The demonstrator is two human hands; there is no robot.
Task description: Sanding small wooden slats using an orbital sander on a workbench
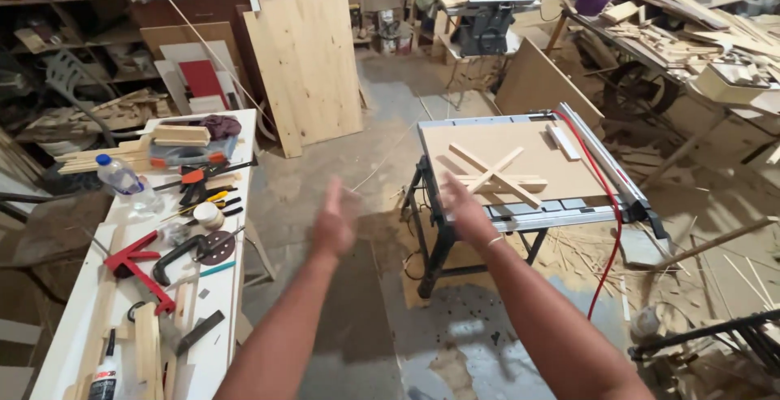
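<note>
1. Bare and empty, two hands are raised in mid-air over a workshop floor: the left hand point(333, 223) and the right hand point(465, 209) face each other palm to palm, fingers stretched out and apart, gripping nothing (both slightly blurred).
2. Nearest the right hand stands a table saw point(603, 174) on a black frame; four or so thin wood strips point(497, 177) lie crossed on its brown top, just beyond the fingertips, and a red cable point(611, 229) trails down its right side.
3. To the left, a white workbench point(236, 286) carries one clear water bottle point(124, 180) with a blue cap, one red clamp point(130, 266), one round sanding disc point(217, 247) and one glue bottle point(104, 376) with a white label and black cap at the near edge.
4. One pale plywood panel point(307, 67) leans upright at the back.
5. Grey concrete floor point(382, 148) is dusted with sawdust; offcuts pile up at right, cluttered shelves line the far wall.
</note>
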